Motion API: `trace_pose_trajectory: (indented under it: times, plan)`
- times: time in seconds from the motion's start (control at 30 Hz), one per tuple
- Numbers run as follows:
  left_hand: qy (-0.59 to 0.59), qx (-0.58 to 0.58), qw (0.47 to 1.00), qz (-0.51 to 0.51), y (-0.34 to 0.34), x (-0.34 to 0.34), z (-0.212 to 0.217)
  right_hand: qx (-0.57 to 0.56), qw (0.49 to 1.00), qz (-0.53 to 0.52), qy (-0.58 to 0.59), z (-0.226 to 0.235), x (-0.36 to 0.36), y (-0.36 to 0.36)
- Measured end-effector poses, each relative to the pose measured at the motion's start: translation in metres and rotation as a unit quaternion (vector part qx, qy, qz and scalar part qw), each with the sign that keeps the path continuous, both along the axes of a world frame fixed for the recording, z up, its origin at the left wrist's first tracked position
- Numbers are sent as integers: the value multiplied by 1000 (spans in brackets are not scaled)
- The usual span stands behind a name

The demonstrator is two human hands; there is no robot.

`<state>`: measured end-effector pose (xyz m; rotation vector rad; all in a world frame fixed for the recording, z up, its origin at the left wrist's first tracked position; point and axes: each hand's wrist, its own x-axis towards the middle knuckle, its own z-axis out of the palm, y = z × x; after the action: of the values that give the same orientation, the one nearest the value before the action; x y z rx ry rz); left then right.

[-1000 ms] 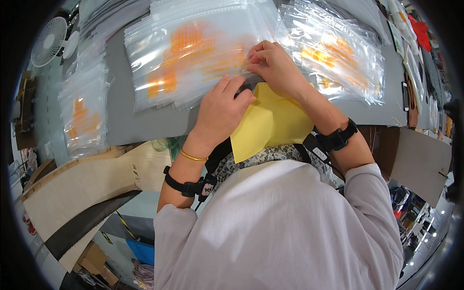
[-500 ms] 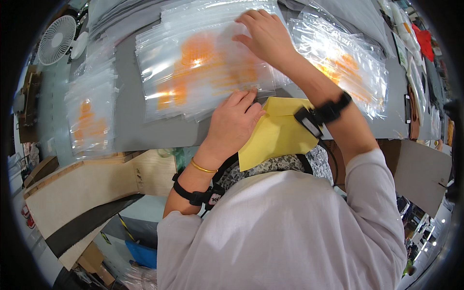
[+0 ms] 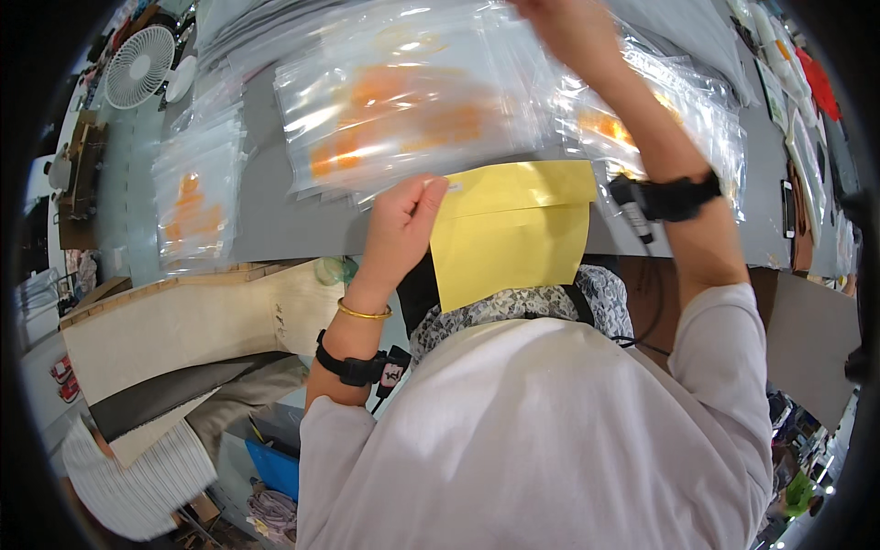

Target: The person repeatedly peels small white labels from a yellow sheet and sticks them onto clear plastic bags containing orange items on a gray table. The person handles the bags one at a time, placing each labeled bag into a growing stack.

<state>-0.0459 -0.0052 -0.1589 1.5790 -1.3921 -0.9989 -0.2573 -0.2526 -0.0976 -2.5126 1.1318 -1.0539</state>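
Left hand: The left hand (image 3: 396, 225) is at the far left corner of the yellow sheet. Its thumb and bent fingers are pressed together, pinching that corner.
Yellow sheet: The yellow sheet (image 3: 513, 243) is in front of the person, in the middle. Its far part is over the near edge of the gray table (image 3: 275, 225), and its near part hangs over the patterned cloth (image 3: 607, 298) on the lap. A crease runs from left to right across its far part.
Right hand: The right hand (image 3: 568, 32) is far out, between the middle bags and the right bags. It is blurry and partly cut off, so I cannot tell how its fingers are or if it holds anything.
Middle bags: A big pile of clear plastic bags (image 3: 412, 105) with orange print lies just past the left hand.
Right bags: More shiny bags with orange print (image 3: 591, 119) lie under the right forearm.
Left bags: Smaller clear bags with orange print (image 3: 194, 206) lie at the left end.
Far side: A gray soft pile (image 3: 261, 27) lies behind the bags, and a white fan (image 3: 139, 67) is far left.
Wrists: The left one has a gold bangle (image 3: 365, 313). Each forearm wears a black strap (image 3: 348, 367).
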Motion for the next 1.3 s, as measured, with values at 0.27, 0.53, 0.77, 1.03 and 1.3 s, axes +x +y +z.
trace_pose_trajectory:
  times: [0.27, 0.53, 0.77, 1.03, 1.3]
  plan:
    - [270, 103, 956, 42, 1, -25, 15, -150, 961, -104, 206, 18, -203, -53]
    - [220, 33, 973, 58, -15, -70, 6, 238, 965, 65, -93, -17, -83, 153]
    - [248, 14, 969, -8, -7, -72, -1, 302, 937, 22, -175, -29, -40, 188]
    - [263, -27, 964, -31, 0, -62, -16, 465, 860, 2, -212, -33, -16, 193]
    - [209, -34, 976, -42, 3, -39, -32, 407, 900, 9, -157, -45, -1, 191]
